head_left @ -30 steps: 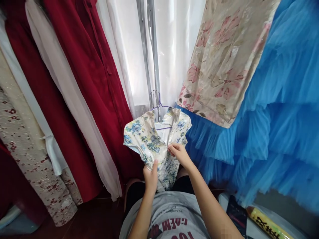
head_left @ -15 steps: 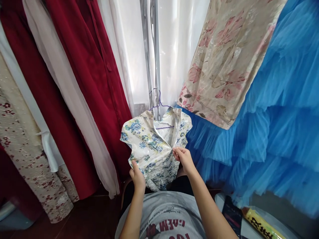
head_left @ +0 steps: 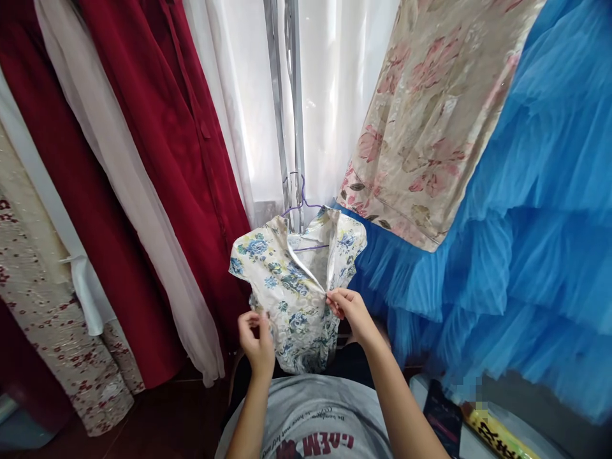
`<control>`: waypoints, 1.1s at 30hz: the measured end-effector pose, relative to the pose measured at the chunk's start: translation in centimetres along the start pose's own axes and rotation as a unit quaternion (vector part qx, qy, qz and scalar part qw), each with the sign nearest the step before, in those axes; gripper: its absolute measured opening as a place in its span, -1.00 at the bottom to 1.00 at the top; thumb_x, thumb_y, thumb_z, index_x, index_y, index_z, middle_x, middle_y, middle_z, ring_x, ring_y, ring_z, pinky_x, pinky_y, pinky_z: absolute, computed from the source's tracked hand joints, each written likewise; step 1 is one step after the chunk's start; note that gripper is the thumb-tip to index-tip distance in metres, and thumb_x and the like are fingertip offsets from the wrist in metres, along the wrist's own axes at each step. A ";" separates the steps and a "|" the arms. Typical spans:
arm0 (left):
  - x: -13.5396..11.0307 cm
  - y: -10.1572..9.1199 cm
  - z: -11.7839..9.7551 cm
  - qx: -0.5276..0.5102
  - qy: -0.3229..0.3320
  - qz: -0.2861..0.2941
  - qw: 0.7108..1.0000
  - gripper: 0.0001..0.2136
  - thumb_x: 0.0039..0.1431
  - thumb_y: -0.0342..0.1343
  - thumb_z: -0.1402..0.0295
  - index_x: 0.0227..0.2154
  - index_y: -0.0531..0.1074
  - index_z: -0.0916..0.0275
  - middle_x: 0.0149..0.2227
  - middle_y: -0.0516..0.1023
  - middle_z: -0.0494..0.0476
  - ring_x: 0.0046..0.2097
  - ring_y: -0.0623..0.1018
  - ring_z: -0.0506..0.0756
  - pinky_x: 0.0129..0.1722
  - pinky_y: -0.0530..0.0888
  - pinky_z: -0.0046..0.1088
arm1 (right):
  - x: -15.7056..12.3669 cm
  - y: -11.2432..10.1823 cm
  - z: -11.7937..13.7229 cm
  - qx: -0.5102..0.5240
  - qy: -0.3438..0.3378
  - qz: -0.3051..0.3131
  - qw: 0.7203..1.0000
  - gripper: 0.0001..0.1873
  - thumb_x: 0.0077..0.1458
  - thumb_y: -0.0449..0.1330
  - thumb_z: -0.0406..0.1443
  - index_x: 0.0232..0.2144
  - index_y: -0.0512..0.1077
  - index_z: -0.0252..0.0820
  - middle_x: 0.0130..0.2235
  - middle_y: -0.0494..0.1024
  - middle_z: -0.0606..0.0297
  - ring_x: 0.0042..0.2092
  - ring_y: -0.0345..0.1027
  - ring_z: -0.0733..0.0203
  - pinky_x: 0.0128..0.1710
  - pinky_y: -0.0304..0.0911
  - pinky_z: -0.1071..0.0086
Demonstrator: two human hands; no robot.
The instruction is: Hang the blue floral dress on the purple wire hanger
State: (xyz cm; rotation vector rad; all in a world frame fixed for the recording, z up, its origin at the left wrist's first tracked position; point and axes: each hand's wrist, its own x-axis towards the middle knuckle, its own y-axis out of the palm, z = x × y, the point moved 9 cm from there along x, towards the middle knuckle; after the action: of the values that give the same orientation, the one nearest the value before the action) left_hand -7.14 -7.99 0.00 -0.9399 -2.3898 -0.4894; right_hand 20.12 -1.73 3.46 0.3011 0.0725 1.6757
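A white sleeveless-looking top with blue flowers (head_left: 287, 299) hangs on a purple hanger (head_left: 303, 197) in front of my lap, its V-shaped neckline parted. My right hand (head_left: 349, 309) pinches the edge of the front opening at the bottom of the V. Beside the garment's left side is my left hand (head_left: 257, 341), its fingers loosely curled with a gap between thumb and forefinger, and no cloth visible in it. The lower end of the garment bunches near my thighs.
Dark red gowns (head_left: 138, 159) and a sheer pale drape hang at the left. A beige cloth with pink flowers (head_left: 425, 127) and a blue ruffled tulle gown (head_left: 497, 268) hang at the right. Metal rack poles (head_left: 297, 95) stand ahead. A yellow package (head_left: 492, 433) lies low at the right.
My left hand has let go of the garment's left side and pulled slightly away. My right hand keeps its pinch on the neckline, slightly lower in view.
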 end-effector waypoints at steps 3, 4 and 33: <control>-2.2 5.0 -2.4 -0.031 0.000 0.159 0.987 -0.86 0.16 0.25 0.27 -0.28 0.45 0.18 -0.25 0.47 0.11 -0.16 0.48 0.14 -0.05 0.39 -0.38 | -0.4 1.2 -0.4 -0.026 0.017 0.018 0.999 -0.66 0.00 0.28 -0.06 -0.60 0.42 -0.18 -0.68 0.25 0.44 -0.62 -0.03 0.37 -0.59 -0.17 0.40; -2.7 6.6 -3.1 -0.041 0.000 0.202 0.979 -0.84 0.13 0.26 0.29 -0.25 0.47 0.18 -0.22 0.49 0.14 -0.12 0.50 0.16 -0.02 0.39 -0.36 | -0.4 1.6 -0.4 -0.035 0.018 0.026 0.999 -0.67 0.01 0.27 -0.06 -0.58 0.42 -0.18 -0.68 0.25 0.44 -0.62 -0.02 0.37 -0.59 -0.16 0.39; 1.4 15.4 -7.1 -0.070 -0.006 0.428 0.901 -0.88 0.22 0.12 0.31 -0.40 0.41 0.22 -0.50 0.44 0.01 -0.45 0.47 0.03 -0.42 0.36 -0.50 | 11.9 5.6 14.2 -0.011 -0.087 0.000 0.996 -0.82 0.10 0.25 -0.30 -0.50 0.49 -0.30 -0.63 0.43 0.35 -0.64 0.10 0.44 -0.65 -0.06 0.51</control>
State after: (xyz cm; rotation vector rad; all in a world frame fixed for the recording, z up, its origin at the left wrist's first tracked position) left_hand 5.29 -0.17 8.62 -1.9017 -1.7007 -0.2980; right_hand 16.95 7.40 20.21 0.4280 -0.0764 1.6432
